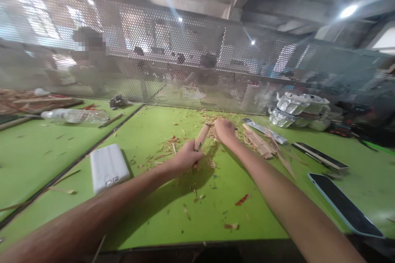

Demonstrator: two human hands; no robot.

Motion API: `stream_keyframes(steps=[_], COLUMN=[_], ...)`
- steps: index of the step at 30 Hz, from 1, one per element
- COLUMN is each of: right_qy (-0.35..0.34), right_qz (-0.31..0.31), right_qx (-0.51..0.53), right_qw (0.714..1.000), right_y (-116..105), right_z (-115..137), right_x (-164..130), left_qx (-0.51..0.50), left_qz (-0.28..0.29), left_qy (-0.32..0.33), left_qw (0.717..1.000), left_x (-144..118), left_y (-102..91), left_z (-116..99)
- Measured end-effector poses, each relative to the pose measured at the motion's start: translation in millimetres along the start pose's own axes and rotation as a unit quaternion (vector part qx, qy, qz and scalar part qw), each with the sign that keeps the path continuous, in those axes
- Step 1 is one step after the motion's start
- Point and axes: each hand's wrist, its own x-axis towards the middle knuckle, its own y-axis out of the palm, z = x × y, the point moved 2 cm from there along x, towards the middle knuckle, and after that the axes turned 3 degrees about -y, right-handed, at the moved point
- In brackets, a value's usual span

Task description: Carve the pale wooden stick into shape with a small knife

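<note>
My left hand (187, 157) is closed around the near end of a pale piece of wood (203, 135), which points forward and slightly right, with a dark mark at its far end. Just right of the wood's far end, my right hand (224, 130) is curled into a fist. What it grips is hidden, though a small dark tip shows at its right side. Curled wood shavings (212, 131) lie around and beneath both hands on the green tabletop (148, 222).
A white power bank (109, 167) lies left; a phone (344, 203) lies right. Flat wood strips (257, 141), a dark flat object (319, 155) and a foil-like silver bundle (299, 109) are beyond. A plastic bottle (75, 116) lies far left. A perforated screen (191, 70) borders the back.
</note>
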Motion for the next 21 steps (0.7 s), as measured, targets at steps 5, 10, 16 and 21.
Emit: stream_keyframes(steps=[5,10,16,21], right_qy=[0.011,0.027,-0.004,-0.02], right_qz=[-0.021,-0.011,0.149,0.207], right_qx=[-0.096,-0.15,-0.258,-0.398], right_qw=[0.995,0.988,0.954,0.894], right_y=[0,-21,-5,20], right_z=[-14,-22,10,32], right_x=[21,17,-31,-58], left_qx=[-0.021,-0.05,-0.075,-0.041], left_qz=[0.015,0.018,-0.028,-0.063], left_qy=[0.032,0.037,0.031,0.077], left_qw=[0.999,0.998,0.996,0.994], left_x=[2,-4,4,-3], left_y=[-6.1,-8.3,-15.2,-5.4], left_z=[0,-8,-6,-10])
